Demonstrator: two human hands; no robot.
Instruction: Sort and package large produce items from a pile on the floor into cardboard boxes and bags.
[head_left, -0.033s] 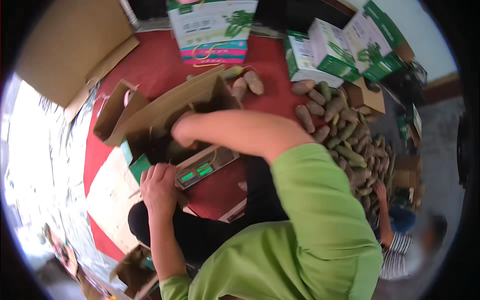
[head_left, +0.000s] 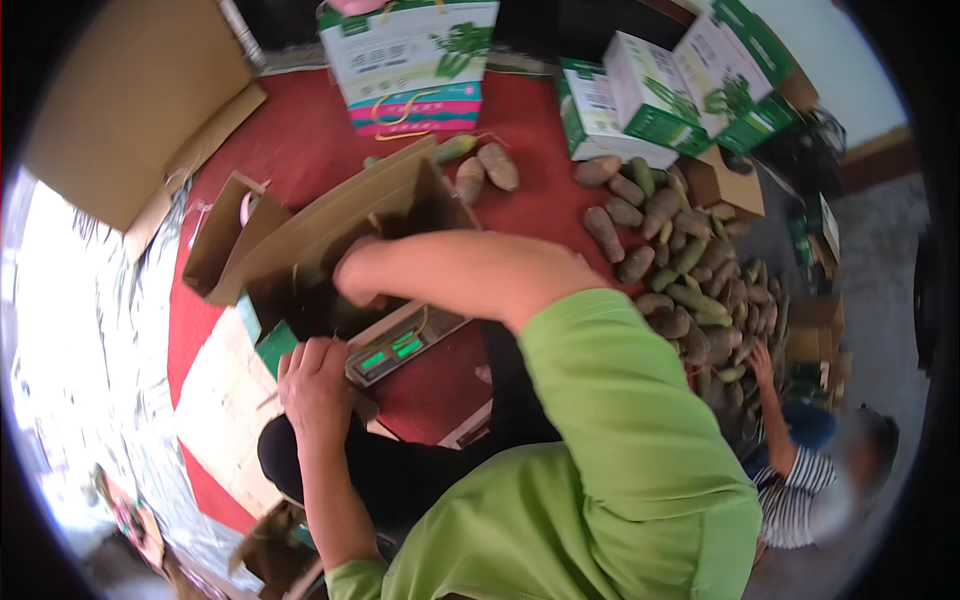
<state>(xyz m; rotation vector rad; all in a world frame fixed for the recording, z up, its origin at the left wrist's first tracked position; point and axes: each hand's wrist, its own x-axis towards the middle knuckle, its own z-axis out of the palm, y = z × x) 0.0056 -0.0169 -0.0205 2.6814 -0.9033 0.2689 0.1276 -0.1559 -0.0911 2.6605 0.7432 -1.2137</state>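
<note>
An open cardboard carton [head_left: 330, 205] with flaps folded up stands on a scale [head_left: 395, 352] with lit green displays. My right hand [head_left: 358, 275] reaches down inside the carton; its fingers are hidden in the dark interior. Beside the carton's near left corner and the scale's end, my left hand [head_left: 316, 385] has its fingers curled. A brownish rounded thing [head_left: 366, 408] shows next to its palm, but whether the hand grips it is unclear. Just beyond the carton, stout brownish roots [head_left: 497, 167] and a green one [head_left: 455, 149] lie on the red cloth [head_left: 540, 200].
A large heap of brown and green roots [head_left: 690, 270] spreads to the right, with a co-worker's hand [head_left: 762, 362] reaching onto it. White-and-green boxes [head_left: 650, 95] stand at the back right. A printed carrier box [head_left: 410, 50] stands at the back, large cardboard [head_left: 130, 100] at far left.
The whole view has shifted slightly. My right hand remains inside the carton and my left hand stays by the corner. The co-worker's head and arm have shifted a little at the heap.
</note>
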